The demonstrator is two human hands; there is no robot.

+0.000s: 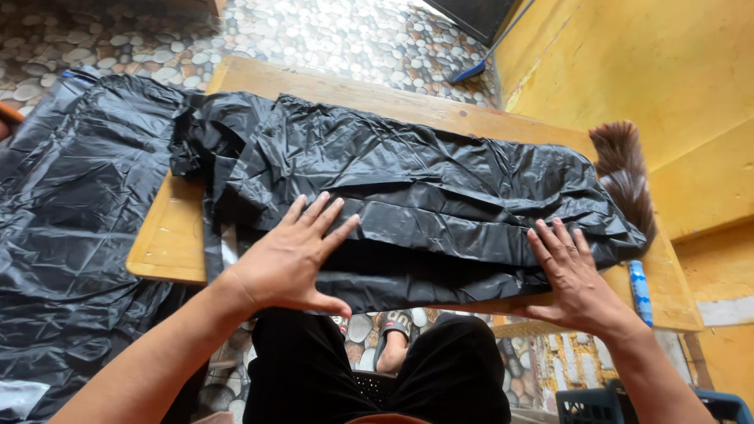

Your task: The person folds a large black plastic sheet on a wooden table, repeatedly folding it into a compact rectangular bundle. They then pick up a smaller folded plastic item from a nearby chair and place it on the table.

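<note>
Pebble-pattern floor (330, 31) all around, grey and brown stones. Yellow wall (652, 71) on the right side. A feather duster (624, 169) sits at the table's far right corner, brown fluffy end up by the wall, and its blue handle (640, 290) runs along the right edge of the wooden table (169, 235). Blue crate (597, 404) down in the bottom right corner. Another big black plastic sheet (71, 220) is heaped on the left, off the table. Sandal (397, 322) visible under the table edge.

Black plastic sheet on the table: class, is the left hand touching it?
Touching. The head view shows the left hand pressed flat, fingers spread, on the black plastic sheet.
</note>
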